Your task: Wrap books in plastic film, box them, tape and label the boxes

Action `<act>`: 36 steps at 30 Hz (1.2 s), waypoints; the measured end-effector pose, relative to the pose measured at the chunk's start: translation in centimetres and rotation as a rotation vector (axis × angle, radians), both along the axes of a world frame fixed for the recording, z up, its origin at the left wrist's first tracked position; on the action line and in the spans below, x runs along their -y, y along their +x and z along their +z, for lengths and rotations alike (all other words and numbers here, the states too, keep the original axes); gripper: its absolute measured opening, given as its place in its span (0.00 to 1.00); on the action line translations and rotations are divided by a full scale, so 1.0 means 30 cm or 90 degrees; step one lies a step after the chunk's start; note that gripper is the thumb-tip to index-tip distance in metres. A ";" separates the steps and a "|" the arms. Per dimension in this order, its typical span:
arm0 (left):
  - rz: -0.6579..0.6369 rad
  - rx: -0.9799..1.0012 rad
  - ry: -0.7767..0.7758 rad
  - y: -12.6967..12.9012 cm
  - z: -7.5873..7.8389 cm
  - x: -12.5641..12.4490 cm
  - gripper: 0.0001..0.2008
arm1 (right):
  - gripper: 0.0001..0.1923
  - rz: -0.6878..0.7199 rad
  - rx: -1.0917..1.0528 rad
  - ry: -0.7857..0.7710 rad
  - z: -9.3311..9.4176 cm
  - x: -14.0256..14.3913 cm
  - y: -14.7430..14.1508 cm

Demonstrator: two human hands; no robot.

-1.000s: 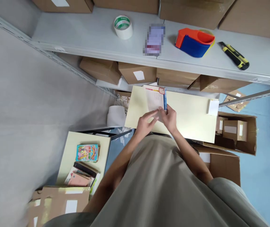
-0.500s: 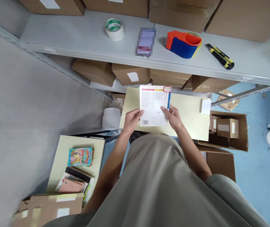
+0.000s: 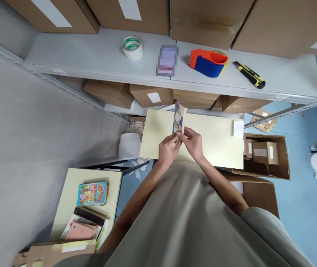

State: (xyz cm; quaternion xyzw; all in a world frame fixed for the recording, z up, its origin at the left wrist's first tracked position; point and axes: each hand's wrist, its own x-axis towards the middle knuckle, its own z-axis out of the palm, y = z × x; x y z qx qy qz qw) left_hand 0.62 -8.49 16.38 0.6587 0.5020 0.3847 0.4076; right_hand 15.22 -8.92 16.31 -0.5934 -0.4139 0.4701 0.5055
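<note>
- Book [image 3: 179, 118] — held edge-on above the table [image 3: 216, 144], pinched at its lower edge by both hands.
- Left hand [image 3: 167, 150] and right hand [image 3: 193, 142] are both clamped on it; best to keep thumbs clear of the pages.
- Beyond, on the shelf [image 3: 92, 55]: tape [image 3: 132, 47], cutter [image 3: 249, 74].

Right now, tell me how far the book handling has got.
Done: nothing visibly finished; the pale table holds only a small white pad. In hand: left hand and right hand hold one book edge-up. Left: a book pile on the side table.
</note>
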 end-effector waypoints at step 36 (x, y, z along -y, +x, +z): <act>0.029 0.128 -0.022 -0.072 0.083 -0.059 0.27 | 0.35 0.026 0.065 0.088 0.132 -0.066 -0.002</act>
